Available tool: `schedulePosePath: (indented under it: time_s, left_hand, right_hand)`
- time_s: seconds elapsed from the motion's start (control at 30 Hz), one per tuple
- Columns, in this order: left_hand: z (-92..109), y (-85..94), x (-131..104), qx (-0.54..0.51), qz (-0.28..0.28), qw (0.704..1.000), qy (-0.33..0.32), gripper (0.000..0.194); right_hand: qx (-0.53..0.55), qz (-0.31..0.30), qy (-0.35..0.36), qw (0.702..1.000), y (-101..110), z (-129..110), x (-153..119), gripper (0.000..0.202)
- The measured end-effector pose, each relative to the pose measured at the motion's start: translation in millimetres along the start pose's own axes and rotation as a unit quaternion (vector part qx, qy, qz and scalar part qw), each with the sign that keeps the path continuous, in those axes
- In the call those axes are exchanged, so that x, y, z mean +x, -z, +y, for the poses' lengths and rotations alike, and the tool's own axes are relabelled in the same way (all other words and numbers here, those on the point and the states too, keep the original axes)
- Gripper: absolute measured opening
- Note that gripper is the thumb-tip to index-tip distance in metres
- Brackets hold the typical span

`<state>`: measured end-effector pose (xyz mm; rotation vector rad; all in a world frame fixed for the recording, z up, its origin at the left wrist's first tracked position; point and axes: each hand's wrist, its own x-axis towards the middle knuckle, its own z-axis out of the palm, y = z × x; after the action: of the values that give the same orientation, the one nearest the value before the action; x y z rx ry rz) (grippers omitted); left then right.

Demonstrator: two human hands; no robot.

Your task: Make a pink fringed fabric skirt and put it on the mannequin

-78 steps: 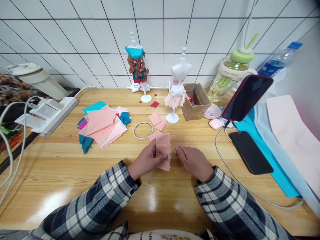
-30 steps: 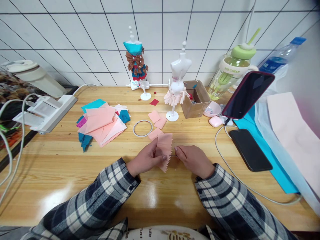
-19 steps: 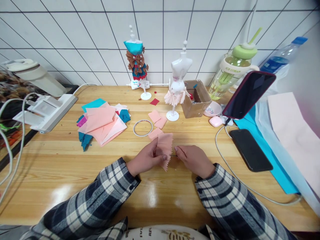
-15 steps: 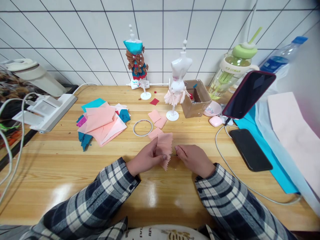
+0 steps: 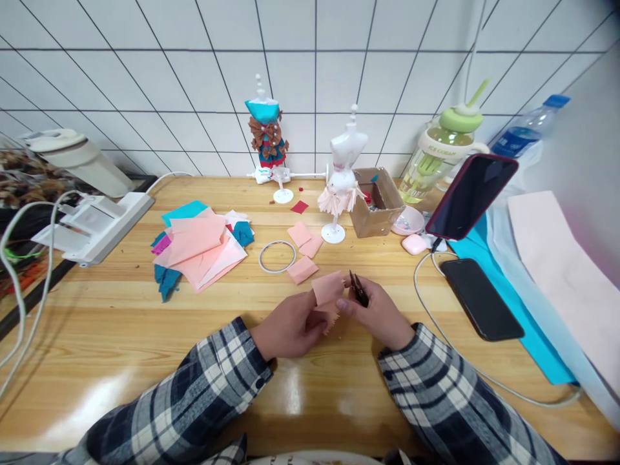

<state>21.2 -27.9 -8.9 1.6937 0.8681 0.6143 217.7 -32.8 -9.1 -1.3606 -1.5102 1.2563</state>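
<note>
My left hand [image 5: 290,326] is closed on a piece of pink fabric [image 5: 328,290], folded over and with a zigzag-cut edge at its lower side. Held in my right hand [image 5: 380,310] is a dark pair of thread snips [image 5: 358,289], its points directed up and away from me. The right thumb and fingertips touch the fabric's right side. Several small pink fabric squares [image 5: 303,269] lie just beyond my hands. Farther back, a white mini dress form [image 5: 349,148] wears a ruffled pale pink skirt [image 5: 338,199].
A silver ring [image 5: 277,257] and a fabric pile [image 5: 196,242] lie to the left. Behind stand a dressed mini form [image 5: 267,135] and a cardboard box [image 5: 375,216]. On the right are a propped phone [image 5: 472,197], a flat phone [image 5: 482,299], a cable and a green-lidded bottle [image 5: 440,152].
The pink fabric has turned and folded over in my left hand. My right hand has come closer to it, and the thread snips now show in it. The view has tilted up slightly.
</note>
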Motion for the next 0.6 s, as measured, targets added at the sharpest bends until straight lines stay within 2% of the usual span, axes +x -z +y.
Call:
schedulePosePath:
  time_s: [0.07, 0.1, 0.17, 0.27, 0.33, 0.43, 0.53, 0.6]
  left_hand:
    - [-1, 1.7, -1, 0.07, -0.039, 0.996, -0.031, 0.067]
    - [-2, 2.9, -1, 0.107, -0.037, 0.992, -0.049, 0.069]
    - [-5, 7.1, -1, 0.151, 0.008, 0.985, -0.079, 0.064]
    - [-10, 20.6, 3, 0.178, 0.078, 0.977, -0.082, 0.059]
    - [-13, 33.8, 8, 0.259, 0.125, 0.955, -0.072, 0.052]
    - [-17, 51.0, 15, 0.381, 0.137, 0.914, -0.034, 0.035]
    - [-18, 56.2, 17, 0.417, 0.127, 0.9, -0.004, 0.029]
    - [-18, 54.3, 17, 0.423, 0.124, 0.898, -0.004, 0.023]
  right_hand:
    - [0.045, 0.029, -0.012, 0.998, -3, 2, 0, 0.031]
    - [0.068, 0.05, -0.01, 0.996, -2, 3, 1, 0.029]
    - [0.102, 0.087, 0.005, 0.991, 3, 6, 5, 0.027]
    - [0.092, 0.148, 0.035, 0.984, 21, 11, 17, 0.025]
    - [0.043, 0.19, 0.047, 0.98, 34, 15, 29, 0.024]
    - [-0.095, 0.207, 0.033, 0.973, 49, 25, 46, 0.028]
    - [-0.239, 0.235, 0.019, 0.942, 54, 35, 52, 0.044]
    - [-0.286, 0.271, 0.033, 0.919, 52, 37, 48, 0.052]
